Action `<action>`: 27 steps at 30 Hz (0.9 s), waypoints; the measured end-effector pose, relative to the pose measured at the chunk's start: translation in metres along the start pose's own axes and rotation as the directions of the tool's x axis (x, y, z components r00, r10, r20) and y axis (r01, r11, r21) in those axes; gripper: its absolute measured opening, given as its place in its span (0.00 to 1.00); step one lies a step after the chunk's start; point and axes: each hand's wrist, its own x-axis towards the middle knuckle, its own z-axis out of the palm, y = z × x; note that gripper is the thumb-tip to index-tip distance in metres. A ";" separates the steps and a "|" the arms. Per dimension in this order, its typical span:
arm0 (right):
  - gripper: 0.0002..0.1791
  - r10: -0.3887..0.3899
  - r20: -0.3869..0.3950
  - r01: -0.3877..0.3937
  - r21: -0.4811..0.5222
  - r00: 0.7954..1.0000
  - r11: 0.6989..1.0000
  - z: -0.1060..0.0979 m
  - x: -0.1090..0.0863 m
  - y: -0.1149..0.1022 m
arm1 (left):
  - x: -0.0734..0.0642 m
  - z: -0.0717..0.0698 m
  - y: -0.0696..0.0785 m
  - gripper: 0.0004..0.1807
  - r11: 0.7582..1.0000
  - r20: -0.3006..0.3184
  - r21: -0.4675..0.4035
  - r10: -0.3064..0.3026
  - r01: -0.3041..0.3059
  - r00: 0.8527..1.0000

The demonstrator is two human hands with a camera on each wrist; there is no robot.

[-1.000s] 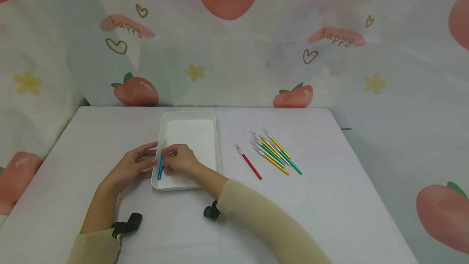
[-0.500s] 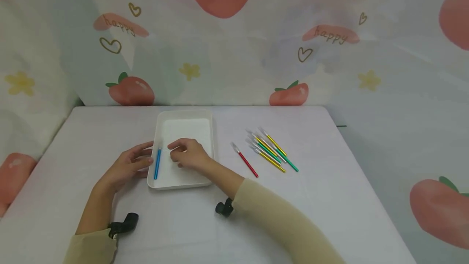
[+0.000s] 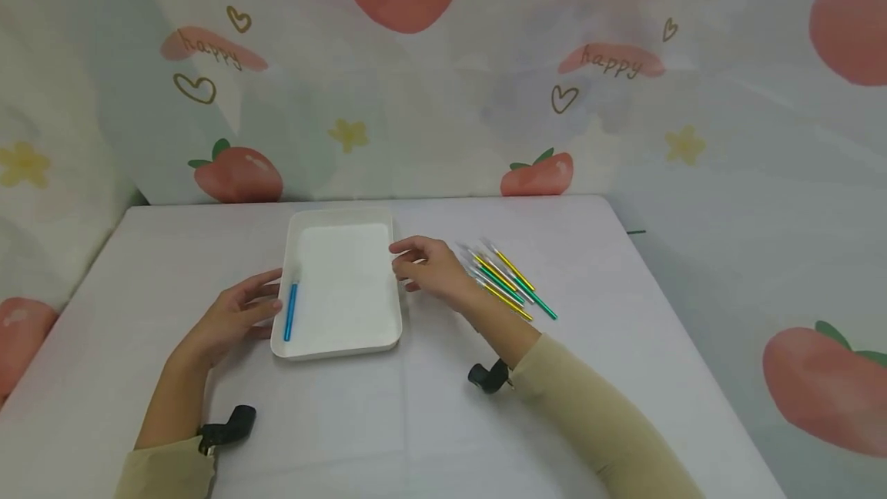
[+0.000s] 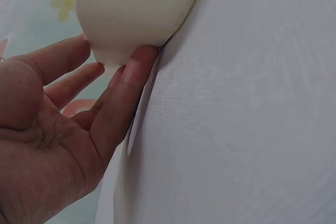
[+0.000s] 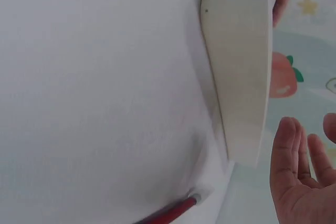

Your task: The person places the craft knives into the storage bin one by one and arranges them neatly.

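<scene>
A white rectangular tray (image 3: 349,276) stands on the table. Along its inner left side lies a blue craft knife (image 3: 290,314), its clear-capped tip toward the back. My left hand (image 3: 227,319) rests against the tray's left side; in the left wrist view its fingertips touch the outer wall. Over the right rim hovers my right hand (image 3: 433,269), its fingers loosely bent and holding nothing. A red craft knife (image 5: 173,212) lies on the cloth in the right wrist view; in the head view my right hand and forearm hide it.
Right of the tray, several yellow, green and silver craft knives (image 3: 511,283) lie in an overlapping bunch, partly behind my right hand. The table (image 3: 360,422) has a white cloth. A fruit-patterned curtain (image 3: 443,114) stands behind it.
The right hand has let go of the blue craft knife, leaving it in the tray, and has moved right to the tray's right rim. My left hand stays at the tray's left side.
</scene>
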 end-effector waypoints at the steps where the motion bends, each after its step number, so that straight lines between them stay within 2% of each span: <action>1: 0.20 0.007 -0.012 -0.007 0.004 1.000 1.000 -0.005 -0.001 0.001 | 0.000 0.000 0.000 0.39 1.000 0.001 -0.003 0.002 -0.002 1.000; 8: 0.16 0.068 -0.033 -0.066 0.035 0.997 0.997 -0.033 -0.003 0.012 | -0.001 -0.003 -0.001 0.38 1.000 0.009 -0.018 0.022 -0.021 1.000; 19: 0.22 0.116 -0.069 -0.120 -0.065 0.991 0.991 -0.058 -0.008 0.031 | 0.000 -0.002 -0.001 0.38 1.000 0.003 -0.015 0.014 -0.014 1.000; 27: 0.17 0.101 -0.118 -0.130 -0.264 0.988 0.956 -0.061 -0.009 0.048 | 0.000 -0.002 -0.003 0.38 1.000 0.003 -0.025 0.018 -0.017 1.000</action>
